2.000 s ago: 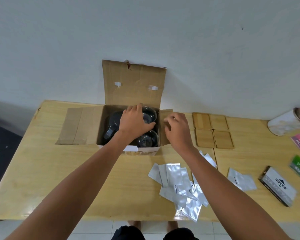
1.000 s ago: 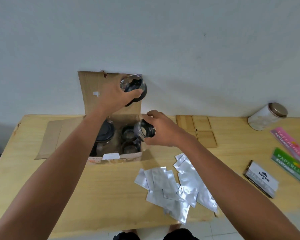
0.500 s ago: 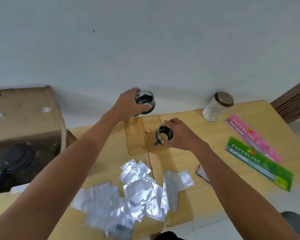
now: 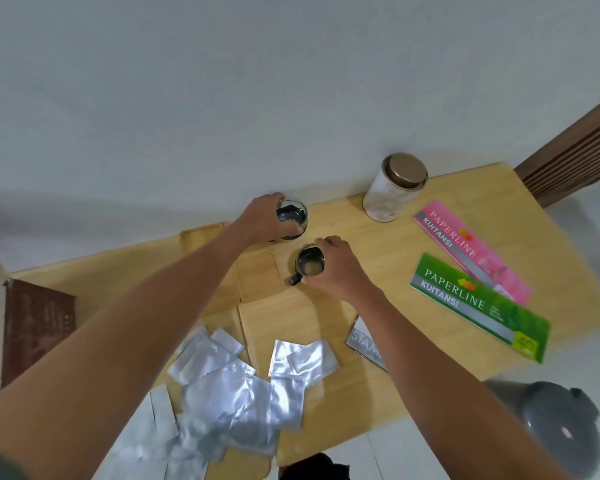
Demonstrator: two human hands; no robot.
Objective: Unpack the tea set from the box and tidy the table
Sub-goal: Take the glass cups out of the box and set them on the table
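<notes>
1. Head view, progress: I judge the unpacking partly done. Two glass cups are out of the box and at the wooden coasters (image 4: 257, 277) near the wall. The box itself is out of frame, so I cannot tell what remains in it. The foil sachets (image 4: 236, 386) lie scattered on the surface (image 4: 395, 341), so tidying is left.
2. Head view, left hand (image 4: 260, 223): arm stretched forward, grip clenched around the far cup (image 4: 291, 218) from its left side, low at the rear coasters; I cannot tell whether it touches down.
3. Head view, right hand (image 4: 336, 271): its grip is wrapped around the near cup (image 4: 310, 265) from the right, dark handle pointing left, at a front coaster.
</notes>
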